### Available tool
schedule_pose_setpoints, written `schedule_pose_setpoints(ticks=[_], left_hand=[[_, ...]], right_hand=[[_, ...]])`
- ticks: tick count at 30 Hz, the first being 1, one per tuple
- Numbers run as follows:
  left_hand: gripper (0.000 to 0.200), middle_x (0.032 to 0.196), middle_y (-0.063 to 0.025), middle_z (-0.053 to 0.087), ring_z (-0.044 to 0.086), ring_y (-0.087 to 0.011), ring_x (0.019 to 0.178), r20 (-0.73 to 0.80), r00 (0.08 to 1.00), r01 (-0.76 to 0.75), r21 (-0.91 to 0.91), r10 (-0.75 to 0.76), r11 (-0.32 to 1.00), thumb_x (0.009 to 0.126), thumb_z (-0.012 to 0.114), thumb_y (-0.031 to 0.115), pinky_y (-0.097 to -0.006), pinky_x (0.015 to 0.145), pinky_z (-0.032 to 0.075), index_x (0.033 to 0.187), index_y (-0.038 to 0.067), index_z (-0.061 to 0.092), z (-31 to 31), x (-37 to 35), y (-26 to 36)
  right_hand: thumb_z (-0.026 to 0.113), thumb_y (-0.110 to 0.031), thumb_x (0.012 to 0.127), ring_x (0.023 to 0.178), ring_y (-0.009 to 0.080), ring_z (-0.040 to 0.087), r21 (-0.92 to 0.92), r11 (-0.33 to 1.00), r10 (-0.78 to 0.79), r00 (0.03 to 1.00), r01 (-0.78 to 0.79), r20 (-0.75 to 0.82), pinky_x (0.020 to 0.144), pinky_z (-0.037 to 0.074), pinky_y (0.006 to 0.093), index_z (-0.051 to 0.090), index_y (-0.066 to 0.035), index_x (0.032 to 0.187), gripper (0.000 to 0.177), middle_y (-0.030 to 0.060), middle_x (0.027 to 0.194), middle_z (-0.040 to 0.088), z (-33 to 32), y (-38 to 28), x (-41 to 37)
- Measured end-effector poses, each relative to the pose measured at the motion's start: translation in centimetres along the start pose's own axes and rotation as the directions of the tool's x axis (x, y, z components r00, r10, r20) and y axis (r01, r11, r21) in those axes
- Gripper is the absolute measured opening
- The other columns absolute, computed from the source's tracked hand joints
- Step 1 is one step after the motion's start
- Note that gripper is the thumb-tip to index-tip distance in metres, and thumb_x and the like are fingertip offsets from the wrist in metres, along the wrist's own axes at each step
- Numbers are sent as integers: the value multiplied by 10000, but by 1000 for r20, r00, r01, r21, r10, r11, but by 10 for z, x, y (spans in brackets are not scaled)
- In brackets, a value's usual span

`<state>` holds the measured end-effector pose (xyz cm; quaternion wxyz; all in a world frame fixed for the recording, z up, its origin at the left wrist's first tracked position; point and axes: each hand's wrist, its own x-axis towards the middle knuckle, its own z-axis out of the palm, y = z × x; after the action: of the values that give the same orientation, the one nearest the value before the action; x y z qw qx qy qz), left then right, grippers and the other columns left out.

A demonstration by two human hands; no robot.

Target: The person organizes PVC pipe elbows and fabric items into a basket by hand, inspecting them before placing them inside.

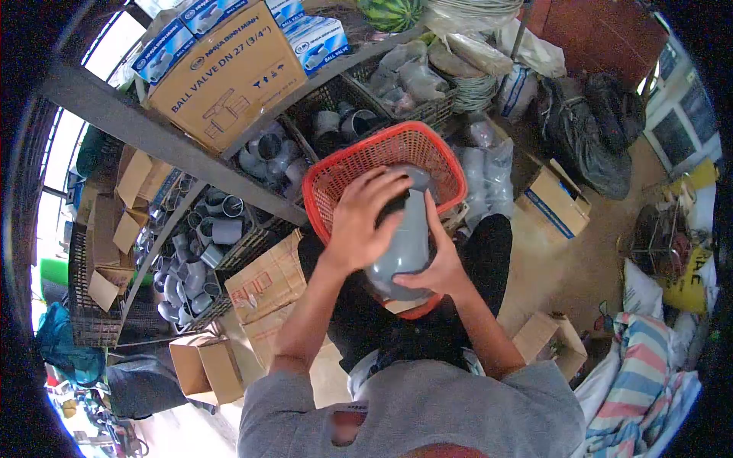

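Observation:
A large grey plastic pipe fitting (412, 235) with a rounded, glossy body is held over the front of the red plastic basket (327, 182). My right hand (441, 267) grips its right side, thumb across the lower part and fingers up along the edge. Over its upper left, beside a dark opening, my left hand (365, 223) has its fingers stretched out and slightly blurred. The basket sits between my knees, with its lower front partly hidden by the fitting and my arms.
Black crates (229, 256) of grey pipe fittings (183, 276) stand to the left, behind a metal bar (175, 156). A ball valve carton (229, 76) rests above. Flattened cardboard (267, 282) lies by my left leg; an opened box (553, 200) sits on the right floor.

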<state>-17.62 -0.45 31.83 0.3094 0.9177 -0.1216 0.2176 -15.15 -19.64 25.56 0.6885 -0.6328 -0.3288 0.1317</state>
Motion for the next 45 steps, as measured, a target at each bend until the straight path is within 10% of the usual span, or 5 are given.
schedule_pose_setpoints(ticks=[11, 14, 21, 31, 45], left_hand=[[607, 1486, -162, 482, 397, -310, 1424, -312, 944, 19, -279, -109, 960, 867, 668, 296, -510, 1185, 256, 1416, 79, 529, 46, -78, -5], [803, 1356, -131, 571, 541, -274, 1272, 89, 623, 286, -950, -777, 121, 954, 447, 646, -458, 1061, 449, 1429, 0, 443, 81, -99, -12], [891, 1366, -212, 573, 571, -350, 1245, 256, 941, 49, -752, -222, -658, 962, 291, 707, -470, 1082, 447, 1401, -47, 474, 59, -96, -64], [610, 1086, -209, 702, 663, -372, 1058, -260, 944, 25, -560, -204, 828, 763, 690, 461, -453, 982, 474, 1069, -66, 698, -6, -68, 17], [546, 1155, -177, 705, 650, -375, 1114, -156, 977, -202, -467, 144, 861, 634, 715, 283, -467, 982, 481, 1100, -2, 726, 15, -61, 11]], right_hand=[[944, -342, 515, 1388, 425, 414, -499, 861, -188, 972, 94, -141, 1131, 370, 456, 197, 6, 1559, 1330, 297, 1501, 379, -6, -8, 10], [926, -524, 471, 1308, 498, 454, -598, 787, -235, 970, 152, -63, 1073, 407, 501, 277, -27, 1528, 1336, 337, 1515, 325, 0, -16, 4], [890, -447, 503, 1258, 484, 521, -548, 675, -428, 868, 493, 254, 1020, 437, 536, 684, -245, 1116, 677, 387, 1494, 348, -1, -17, -17], [915, -317, 514, 1493, 432, 233, -534, 829, -146, 986, 165, 79, 1183, 180, 619, 448, -156, 1491, 1095, 270, 1601, 242, -6, 11, -25], [510, -482, 977, 1130, 301, 641, 961, 115, 598, 790, -252, 136, 975, 537, 451, 546, -46, 1302, 545, 173, 1275, 627, 14, 66, -8]])
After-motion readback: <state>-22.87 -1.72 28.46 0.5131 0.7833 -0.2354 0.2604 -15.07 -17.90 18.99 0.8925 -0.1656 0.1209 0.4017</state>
